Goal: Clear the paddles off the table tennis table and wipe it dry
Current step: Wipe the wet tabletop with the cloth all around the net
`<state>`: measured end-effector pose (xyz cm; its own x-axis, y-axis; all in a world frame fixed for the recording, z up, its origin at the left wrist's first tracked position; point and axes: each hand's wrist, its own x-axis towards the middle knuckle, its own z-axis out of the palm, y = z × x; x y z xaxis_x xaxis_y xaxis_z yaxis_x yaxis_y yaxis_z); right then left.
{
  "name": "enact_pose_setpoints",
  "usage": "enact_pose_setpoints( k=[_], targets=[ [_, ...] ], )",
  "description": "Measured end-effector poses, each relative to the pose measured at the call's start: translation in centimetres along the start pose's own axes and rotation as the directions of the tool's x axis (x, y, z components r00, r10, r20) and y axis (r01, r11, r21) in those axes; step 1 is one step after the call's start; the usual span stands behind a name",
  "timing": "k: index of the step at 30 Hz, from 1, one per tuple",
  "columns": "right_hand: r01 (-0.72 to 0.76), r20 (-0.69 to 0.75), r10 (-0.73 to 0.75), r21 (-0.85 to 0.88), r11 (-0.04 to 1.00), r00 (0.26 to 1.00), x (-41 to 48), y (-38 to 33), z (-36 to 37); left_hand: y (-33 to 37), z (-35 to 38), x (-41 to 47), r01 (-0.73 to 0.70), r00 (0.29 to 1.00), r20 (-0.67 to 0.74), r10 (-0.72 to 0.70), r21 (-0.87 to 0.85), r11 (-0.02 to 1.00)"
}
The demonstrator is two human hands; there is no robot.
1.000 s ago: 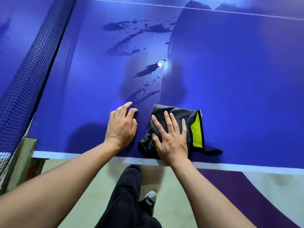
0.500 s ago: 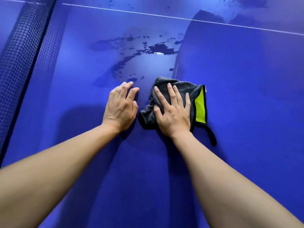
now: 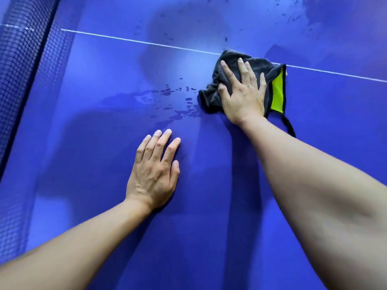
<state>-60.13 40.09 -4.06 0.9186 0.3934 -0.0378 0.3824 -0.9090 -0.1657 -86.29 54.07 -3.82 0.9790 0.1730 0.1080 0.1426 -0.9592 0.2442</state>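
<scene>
As right hand (image 3: 243, 95) pushed, cloth (image 3: 231, 58) reached line (image 3: 125, 39).

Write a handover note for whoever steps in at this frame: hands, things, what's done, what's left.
Right hand: flat, fingers spread, pressing the grey cloth onto the table at the white line.
Left hand: flat on the table, holding nothing.
Paddles: none in view.
Done: the surface near the left hand looks dry.
Left: puddle and droplets just left of the cloth; more droplets beyond the line.
</scene>
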Motion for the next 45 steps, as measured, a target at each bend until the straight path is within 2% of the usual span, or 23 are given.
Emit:
enact_pose_setpoints(
  k=[7,13,18,24,31,37,41,45],
  targets=[
    [0.002,0.007,-0.002,0.004,1.0,1.0,4.5,0.2,0.0,-0.2,0.3,0.0,0.002,1.0,-0.007,-0.002,-0.012,1.0],
    [-0.022,0.035,0.022,-0.004,1.0,0.999,2.3,-1.1,0.4,-0.4,0.4,0.0,0.013,1.0,-0.015,-0.013,-0.025,1.0],
    [0.1,0.005,-0.1,-0.014,0.995,0.995,-8.9,-4.5,1.2,-0.4,0.0,-0.2,0.016,0.999,-0.039,-0.02,-0.086,0.996],
    [0.155,0.026,-0.154,-0.02,0.988,0.988,-23.1,-6.7,2.1,0.2,-1.7,-2.4,0.037,0.991,-0.122,-0.056,-0.159,0.987],
    [0.224,0.021,-0.224,0.026,0.974,0.974,-40.2,-9.3,3.2,-1.0,-4.1,-17.1,0.156,0.984,-0.069,-0.161,-0.08,0.985],
    [0.237,0.015,-0.239,0.069,0.969,0.971,-52.0,-11.6,4.3,-3.1,-5.9,-29.0,0.324,0.945,-0.017,-0.326,-0.078,0.943],
    [0.255,0.047,-0.259,0.073,0.964,0.965,-58.0,-13.2,4.6,-3.0,-7.0,-34.5,0.332,0.943,0.043,-0.331,-0.043,0.942],
    [0.241,0.03,-0.242,0.05,0.969,0.97,-59.4,-13.9,4.8,-2.9,-7.4,-35.5,0.323,0.946,0.053,-0.32,-0.048,0.945]
  ],
)
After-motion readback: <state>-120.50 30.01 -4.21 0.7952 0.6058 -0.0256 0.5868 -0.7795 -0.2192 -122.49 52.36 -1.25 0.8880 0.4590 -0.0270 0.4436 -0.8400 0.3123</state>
